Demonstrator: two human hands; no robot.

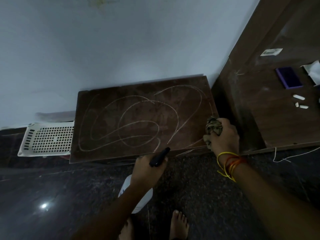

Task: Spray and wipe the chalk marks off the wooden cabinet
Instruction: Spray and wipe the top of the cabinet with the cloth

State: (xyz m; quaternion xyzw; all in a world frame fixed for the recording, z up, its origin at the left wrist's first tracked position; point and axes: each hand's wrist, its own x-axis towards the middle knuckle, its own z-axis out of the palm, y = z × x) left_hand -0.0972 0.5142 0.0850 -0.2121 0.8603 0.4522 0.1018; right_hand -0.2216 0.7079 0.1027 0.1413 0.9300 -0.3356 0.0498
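I am standing over the low cabinet point(138, 104), whose brown top is lying against the wall and is covered in looping chalk marks point(131, 122) from its left edge to its right. My left hand point(147, 168) is gripping the sprayer point(136, 193), fingers curled round its neck, with the black nozzle aimed at the near edge of the top. My right hand point(223, 135) is clutching the balled rag point(213, 129) at the near right corner, touching the wood there. None of the marks looks wiped yet, so I am judging this to be the spraying step. To do it well I should be misting evenly across all the loops, not flooding one spot, then wiping in long overlapping passes from the right, turning the rag as it loads with chalk.
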